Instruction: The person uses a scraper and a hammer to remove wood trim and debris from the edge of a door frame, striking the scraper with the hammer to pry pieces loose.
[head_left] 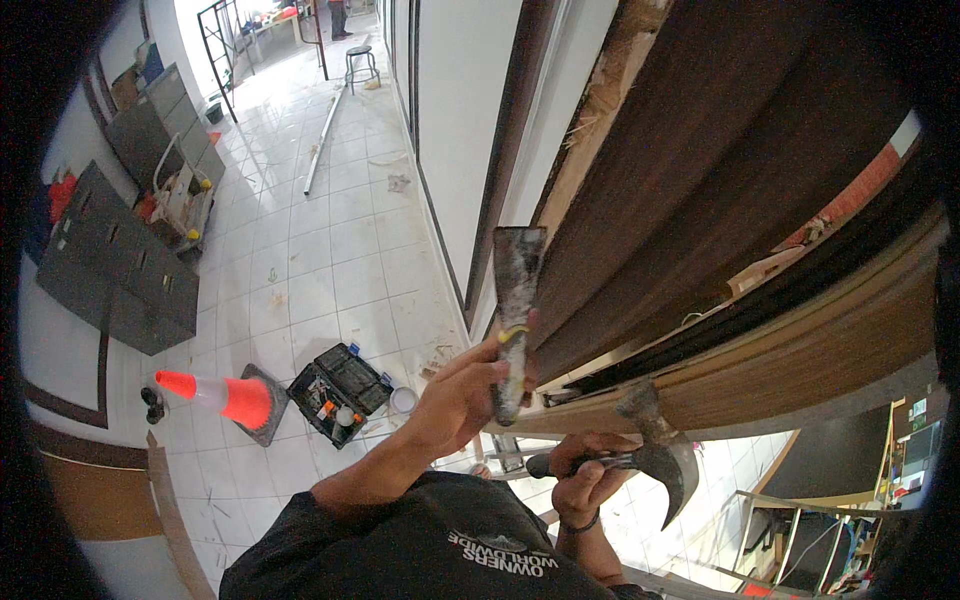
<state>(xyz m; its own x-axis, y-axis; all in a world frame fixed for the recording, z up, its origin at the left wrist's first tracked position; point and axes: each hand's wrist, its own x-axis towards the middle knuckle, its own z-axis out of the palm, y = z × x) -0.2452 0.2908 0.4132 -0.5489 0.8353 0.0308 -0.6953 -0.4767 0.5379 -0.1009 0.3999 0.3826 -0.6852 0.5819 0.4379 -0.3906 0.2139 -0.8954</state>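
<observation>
My left hand (pixel 468 398) is closed around the handle of a worn scraper (pixel 520 275), its wide flat blade pointing up and stained with whitish residue. Lower and to the right, my right hand (pixel 585 485) grips the dark handle of a claw hammer (pixel 665 452). The hammer's head is turned to the right, its curved claw pointing down, apart from the scraper. Close to both tools is a dark brown wood panel (pixel 690 150). Rough, splintered wood (pixel 595 125) shows along the panel's edge, beside a white frame strip.
On the tiled floor (pixel 350 250) lie an open toolbox (pixel 340 395), an orange-and-white traffic cone (pixel 225 395) and a long metal bar (pixel 322 140). Grey cabinets (pixel 130 260) and a loaded trolley (pixel 185 205) line the left. A stool (pixel 360 65) and a person (pixel 338 18) are far off.
</observation>
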